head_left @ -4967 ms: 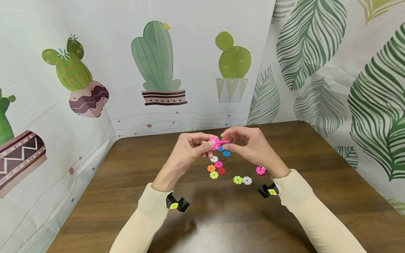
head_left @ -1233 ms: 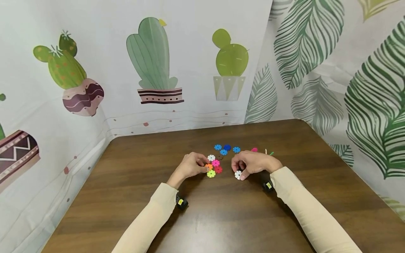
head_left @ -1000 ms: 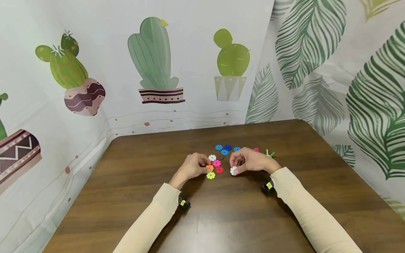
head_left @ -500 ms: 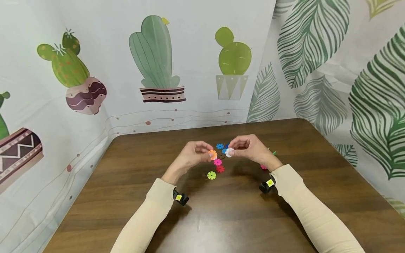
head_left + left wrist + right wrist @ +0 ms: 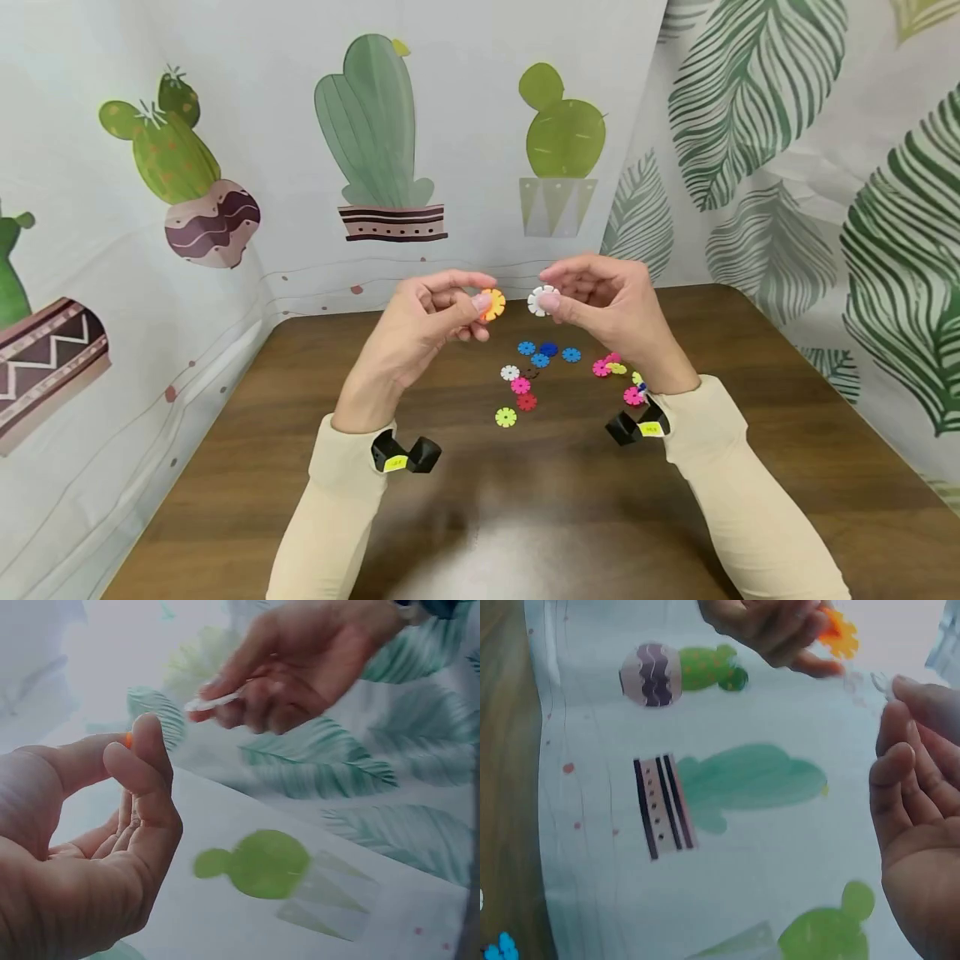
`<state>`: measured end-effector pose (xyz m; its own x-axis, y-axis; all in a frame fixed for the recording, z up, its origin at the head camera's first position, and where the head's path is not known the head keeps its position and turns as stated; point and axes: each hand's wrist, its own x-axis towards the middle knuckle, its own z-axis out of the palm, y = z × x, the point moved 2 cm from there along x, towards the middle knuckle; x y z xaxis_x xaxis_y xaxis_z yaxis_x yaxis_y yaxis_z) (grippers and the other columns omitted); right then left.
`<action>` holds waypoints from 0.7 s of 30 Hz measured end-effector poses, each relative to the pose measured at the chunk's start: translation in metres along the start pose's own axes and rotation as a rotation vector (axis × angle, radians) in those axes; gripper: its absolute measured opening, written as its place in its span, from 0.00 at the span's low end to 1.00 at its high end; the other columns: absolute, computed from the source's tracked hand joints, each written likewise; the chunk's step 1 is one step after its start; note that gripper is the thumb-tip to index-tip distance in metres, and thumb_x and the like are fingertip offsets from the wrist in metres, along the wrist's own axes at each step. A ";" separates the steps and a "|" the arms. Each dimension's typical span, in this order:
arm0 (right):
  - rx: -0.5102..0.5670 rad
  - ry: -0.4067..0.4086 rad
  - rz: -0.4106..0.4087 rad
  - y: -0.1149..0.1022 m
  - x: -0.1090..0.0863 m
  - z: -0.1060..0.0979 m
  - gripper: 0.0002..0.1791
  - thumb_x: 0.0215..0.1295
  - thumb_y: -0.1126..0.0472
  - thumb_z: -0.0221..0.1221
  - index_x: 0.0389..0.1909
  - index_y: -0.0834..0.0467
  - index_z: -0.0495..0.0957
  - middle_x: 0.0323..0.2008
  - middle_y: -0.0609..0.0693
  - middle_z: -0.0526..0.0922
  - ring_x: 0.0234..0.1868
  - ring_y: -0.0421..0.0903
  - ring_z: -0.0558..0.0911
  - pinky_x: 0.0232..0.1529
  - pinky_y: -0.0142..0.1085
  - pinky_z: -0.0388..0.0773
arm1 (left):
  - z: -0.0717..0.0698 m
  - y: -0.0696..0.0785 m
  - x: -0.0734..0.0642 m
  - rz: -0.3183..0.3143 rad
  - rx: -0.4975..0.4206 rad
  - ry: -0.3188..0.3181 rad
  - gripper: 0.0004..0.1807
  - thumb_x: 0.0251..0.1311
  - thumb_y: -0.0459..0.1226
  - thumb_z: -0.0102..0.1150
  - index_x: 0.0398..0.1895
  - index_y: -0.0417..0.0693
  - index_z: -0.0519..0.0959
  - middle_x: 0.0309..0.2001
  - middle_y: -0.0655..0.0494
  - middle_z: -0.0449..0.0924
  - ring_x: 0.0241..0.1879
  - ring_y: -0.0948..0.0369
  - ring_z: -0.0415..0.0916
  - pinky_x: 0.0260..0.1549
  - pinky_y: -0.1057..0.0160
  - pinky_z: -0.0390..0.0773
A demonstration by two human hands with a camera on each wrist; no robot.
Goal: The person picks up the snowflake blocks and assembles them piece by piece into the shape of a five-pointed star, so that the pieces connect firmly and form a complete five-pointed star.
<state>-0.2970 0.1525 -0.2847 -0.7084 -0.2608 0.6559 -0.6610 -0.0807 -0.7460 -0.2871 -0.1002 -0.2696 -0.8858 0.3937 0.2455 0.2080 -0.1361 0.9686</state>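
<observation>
Raised above the table, my left hand (image 5: 423, 333) pinches an orange notched plastic disc (image 5: 492, 305) between thumb and fingers. Opposite it, my right hand (image 5: 615, 312) pinches a white notched disc (image 5: 540, 301), edge facing the orange one. A small gap separates the two discs. In the left wrist view the white disc (image 5: 214, 702) shows nearly edge-on, and only a sliver of orange shows at the left hand's fingertips. The right wrist view shows the orange disc (image 5: 841, 634) face-on; the white one is faint against the bright background.
Several loose discs lie on the wooden table (image 5: 480, 492): blue (image 5: 572, 355), white (image 5: 510, 372), pink (image 5: 521, 386), red (image 5: 527, 402) and lime (image 5: 506, 417). By the right wrist sits a cluster of pink and yellow discs (image 5: 602, 367). A printed curtain (image 5: 472, 167) hangs behind.
Earlier, both hands held a pink piece. Later the left hand picked the orange disc from the table and the right hand the white one; both hands have risen with them toward each other.
</observation>
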 end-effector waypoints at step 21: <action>-0.068 0.024 -0.223 -0.027 -0.011 0.024 0.10 0.61 0.76 0.72 0.42 0.66 0.87 0.29 0.48 0.89 0.22 0.41 0.82 0.24 0.29 0.80 | 0.025 0.014 -0.016 0.037 0.038 0.014 0.08 0.68 0.30 0.66 0.49 0.38 0.84 0.25 0.58 0.89 0.20 0.62 0.85 0.24 0.69 0.80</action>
<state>-0.2655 0.1349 -0.2749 -0.5482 -0.2208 0.8067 -0.8163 -0.0687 -0.5736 -0.2592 -0.0856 -0.2592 -0.8829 0.3765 0.2804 0.2557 -0.1152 0.9599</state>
